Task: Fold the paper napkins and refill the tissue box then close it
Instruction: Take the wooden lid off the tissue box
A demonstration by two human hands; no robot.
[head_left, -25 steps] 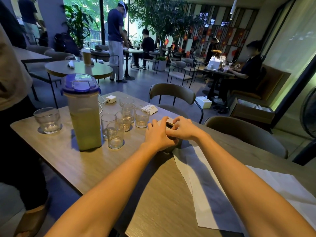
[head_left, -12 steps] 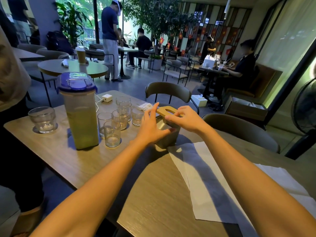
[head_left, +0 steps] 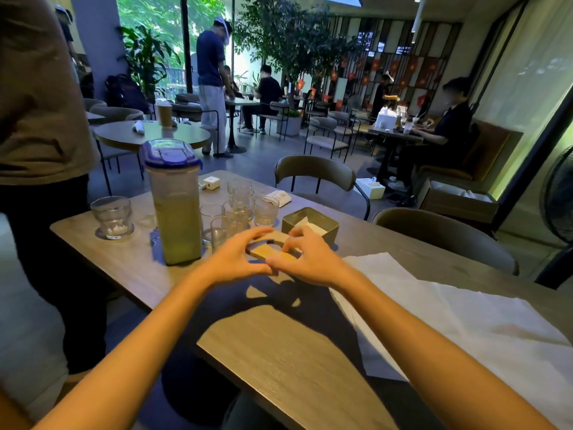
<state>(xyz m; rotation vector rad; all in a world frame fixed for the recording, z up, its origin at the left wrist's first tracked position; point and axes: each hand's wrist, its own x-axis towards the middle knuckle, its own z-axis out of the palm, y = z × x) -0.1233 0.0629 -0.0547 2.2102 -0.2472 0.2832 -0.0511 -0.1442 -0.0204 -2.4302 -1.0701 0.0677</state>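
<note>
A square dark tissue box (head_left: 310, 221) stands open on the wooden table (head_left: 288, 346), with a few white napkins (head_left: 313, 227) showing inside. Its wooden lid (head_left: 270, 246), with an oval slot in the middle, is off the box and held just in front of it. My left hand (head_left: 237, 260) grips the lid's left edge and my right hand (head_left: 305, 259) grips its right edge. Large unfolded white paper napkins (head_left: 449, 318) lie spread on the table at the right.
A tall pitcher with a blue lid (head_left: 173, 200) and several drinking glasses (head_left: 235, 212) stand left of the box. One more glass (head_left: 111, 216) sits at the far left. A person (head_left: 40, 150) stands at the table's left edge. Chairs (head_left: 316, 175) line the far side.
Both hands have lifted the wooden lid off the tissue box and drawn it toward me, leaving the box open with napkins visible inside.
</note>
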